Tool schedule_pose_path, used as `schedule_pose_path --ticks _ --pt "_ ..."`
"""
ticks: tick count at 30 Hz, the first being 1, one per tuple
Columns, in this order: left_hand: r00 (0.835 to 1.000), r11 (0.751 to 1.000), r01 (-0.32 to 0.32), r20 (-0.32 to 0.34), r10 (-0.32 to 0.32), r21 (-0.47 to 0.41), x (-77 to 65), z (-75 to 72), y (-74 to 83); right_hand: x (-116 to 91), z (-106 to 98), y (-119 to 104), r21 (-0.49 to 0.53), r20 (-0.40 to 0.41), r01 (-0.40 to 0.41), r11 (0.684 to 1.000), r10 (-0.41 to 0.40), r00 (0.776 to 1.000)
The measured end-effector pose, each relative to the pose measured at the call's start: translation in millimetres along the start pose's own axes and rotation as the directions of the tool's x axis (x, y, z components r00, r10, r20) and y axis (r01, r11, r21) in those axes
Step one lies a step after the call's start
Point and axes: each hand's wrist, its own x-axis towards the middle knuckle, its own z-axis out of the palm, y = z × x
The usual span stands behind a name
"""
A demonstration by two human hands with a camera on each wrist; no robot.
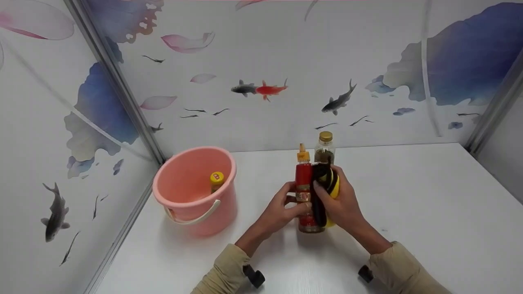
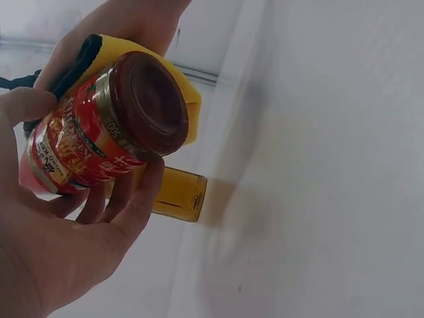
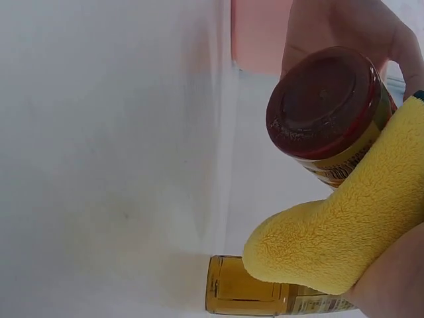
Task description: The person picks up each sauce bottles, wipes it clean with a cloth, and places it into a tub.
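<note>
Your left hand (image 1: 278, 214), right of centre in the frame, grasps the red sauce bottle (image 1: 303, 175) around its side, thumb in front; keep that hold firm but light, since a squeeze bottle could give under the fingers. The bottle hangs off the table (image 1: 408, 183), tilted so that both wrist views show its base, so a slip would likely drop it. The yellow-and-black cloth (image 1: 334, 190) lies against its right side; even pressure, with the bottle turned in small steps, should serve best. Your right hand (image 1: 345, 204) grips the cloth, thumb across its dark part; its other fingers seem to lie behind, though the fabric hides most of them.

Around you, at centre left of the frame, the pink bucket (image 1: 222, 212) holds a yellow-capped container (image 1: 217, 178); its handle hangs down the front. Just behind the cloth, right of centre, a gold-capped glass bottle (image 1: 325, 153) stands on the table. It is the closest obstacle, so guard your right knuckles and the cloth from knocking it.
</note>
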Motion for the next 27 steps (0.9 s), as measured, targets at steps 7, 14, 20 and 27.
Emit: schedule_pose_path --ticks 7,14,20,27 --pt "1.0 1.0 -0.005 0.015 0.005 -0.001 1.1 -0.2 -3.2 -0.1 -0.5 0.1 0.001 -0.01 0.013 1.0 -0.013 1.0" --pt "0.998 1.0 -0.007 0.057 0.006 0.018 -0.8 -0.4 -2.4 -0.1 -1.6 0.3 -0.001 -0.015 0.018 1.0 -0.018 1.0" --pt "1.0 0.999 -0.019 0.023 0.018 0.048 0.6 1.0 -3.1 -0.4 -1.7 -0.4 0.003 -0.018 0.003 1.0 -0.003 1.0" --pt "0.995 0.999 -0.034 -0.096 0.035 0.011 2.0 3.3 0.2 -0.1 -0.6 -1.2 0.03 -0.005 -0.004 1.0 0.004 1.0"
